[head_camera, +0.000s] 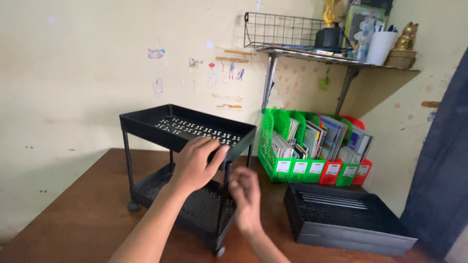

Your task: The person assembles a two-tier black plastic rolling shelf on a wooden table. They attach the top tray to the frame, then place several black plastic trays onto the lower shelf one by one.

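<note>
Left hand [195, 163] grasping near edge of black rack's top tray [187, 127]; right hand [245, 195] pinching near-right post [225, 195]; spare trays [341, 216] right.

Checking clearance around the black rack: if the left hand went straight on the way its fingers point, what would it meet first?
The left hand already rests on the front rim of the rack's top tray, fingers pointing up and right. Going on, it would probably slide over the tray's perforated floor toward the back rim; depth is unclear.

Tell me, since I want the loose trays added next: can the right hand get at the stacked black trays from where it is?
Probably yes. The right hand is at the cart's post, and the stacked black trays lie just to its right on the table, nothing between.
</note>
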